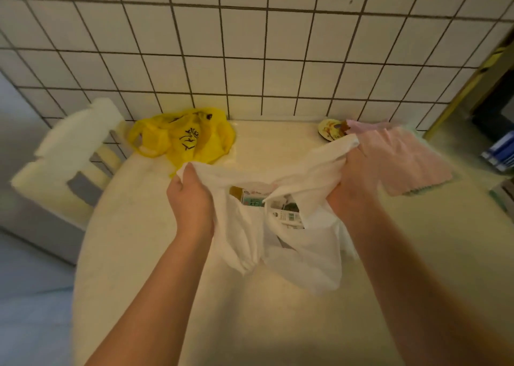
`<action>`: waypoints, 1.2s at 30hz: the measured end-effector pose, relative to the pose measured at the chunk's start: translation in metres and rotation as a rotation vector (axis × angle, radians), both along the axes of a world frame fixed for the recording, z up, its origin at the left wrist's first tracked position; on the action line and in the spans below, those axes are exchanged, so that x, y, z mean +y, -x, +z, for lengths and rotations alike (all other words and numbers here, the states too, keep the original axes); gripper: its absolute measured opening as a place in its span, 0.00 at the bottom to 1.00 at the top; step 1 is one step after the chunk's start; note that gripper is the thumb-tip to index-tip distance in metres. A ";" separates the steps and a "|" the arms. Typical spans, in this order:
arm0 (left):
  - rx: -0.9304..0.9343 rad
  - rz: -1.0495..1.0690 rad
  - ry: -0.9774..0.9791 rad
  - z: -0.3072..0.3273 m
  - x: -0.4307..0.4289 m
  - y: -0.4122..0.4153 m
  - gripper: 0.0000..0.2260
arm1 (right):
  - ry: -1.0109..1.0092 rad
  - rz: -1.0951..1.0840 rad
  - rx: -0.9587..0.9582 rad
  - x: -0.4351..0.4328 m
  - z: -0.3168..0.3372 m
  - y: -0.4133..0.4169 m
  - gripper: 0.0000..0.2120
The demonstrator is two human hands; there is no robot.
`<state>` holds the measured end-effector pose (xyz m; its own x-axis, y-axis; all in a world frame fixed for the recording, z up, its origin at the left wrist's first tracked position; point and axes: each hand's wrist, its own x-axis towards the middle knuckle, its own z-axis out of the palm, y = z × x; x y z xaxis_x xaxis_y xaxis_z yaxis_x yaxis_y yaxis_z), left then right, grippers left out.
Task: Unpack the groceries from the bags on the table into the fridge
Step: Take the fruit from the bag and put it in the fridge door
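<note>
The left hand (192, 198) and right hand (353, 182) grip the white bag (311, 260) stretched between them.

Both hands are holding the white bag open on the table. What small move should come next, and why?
Probably the right hand should let go of its handle and reach into the mouth for the nearest carton, with the left hand holding its side up. Both hands grip the white bag, its mouth is spread, and printed cartons show inside.

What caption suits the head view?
Left hand and right hand hold open a white bag of cartons on the table; yellow bag behind.
</note>
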<state>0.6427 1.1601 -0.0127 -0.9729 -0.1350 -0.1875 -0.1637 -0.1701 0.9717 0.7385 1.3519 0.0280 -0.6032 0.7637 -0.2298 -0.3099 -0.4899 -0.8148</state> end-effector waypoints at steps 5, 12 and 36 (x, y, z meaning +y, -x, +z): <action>0.041 0.064 0.032 0.004 -0.088 0.029 0.11 | -0.055 0.055 -0.033 -0.085 -0.002 0.046 0.11; 0.093 0.122 0.029 0.000 -0.191 0.073 0.10 | -0.114 0.132 -0.044 -0.172 -0.013 0.105 0.05; 0.196 -0.940 1.393 -0.058 -0.284 0.150 0.36 | -0.812 0.168 -0.638 -0.182 -0.071 0.129 0.13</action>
<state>0.4930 0.8766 -0.0707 -0.7992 0.5155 -0.3091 0.4301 0.8497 0.3049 0.6093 1.1697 -0.0429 -0.6628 0.7488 0.0015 0.3151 0.2808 -0.9066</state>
